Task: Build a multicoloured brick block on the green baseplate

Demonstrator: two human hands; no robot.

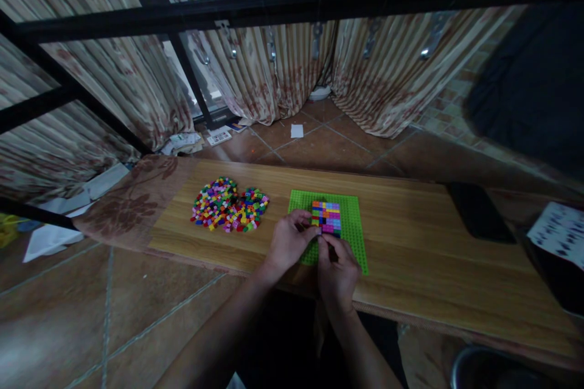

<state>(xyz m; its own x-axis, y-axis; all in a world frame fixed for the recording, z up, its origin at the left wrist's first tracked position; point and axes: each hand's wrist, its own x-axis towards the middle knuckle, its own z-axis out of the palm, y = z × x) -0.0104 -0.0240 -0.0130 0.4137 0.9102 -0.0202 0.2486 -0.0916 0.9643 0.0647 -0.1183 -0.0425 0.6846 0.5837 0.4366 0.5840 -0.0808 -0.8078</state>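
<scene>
A green studded baseplate (353,228) lies on the wooden board. On its upper middle part is a block of multicoloured small bricks (329,217). My left hand (291,239) rests at the block's lower left corner, thumb and forefinger closed near a tiny light brick. My right hand (337,267) is just below the block, its fingertips pinched together and almost meeting the left ones. What the right fingertips hold is too small to make out. Further left, loose small bricks (219,203) lie in a large heap, joined to a smaller heap.
The wooden board (406,249) spans the low bench. A black flat object (480,211) lies at its right, near a patterned white sheet (559,234). A round dark container (493,368) stands at lower right. Black metal bars (274,6) cross in front of curtains (274,73).
</scene>
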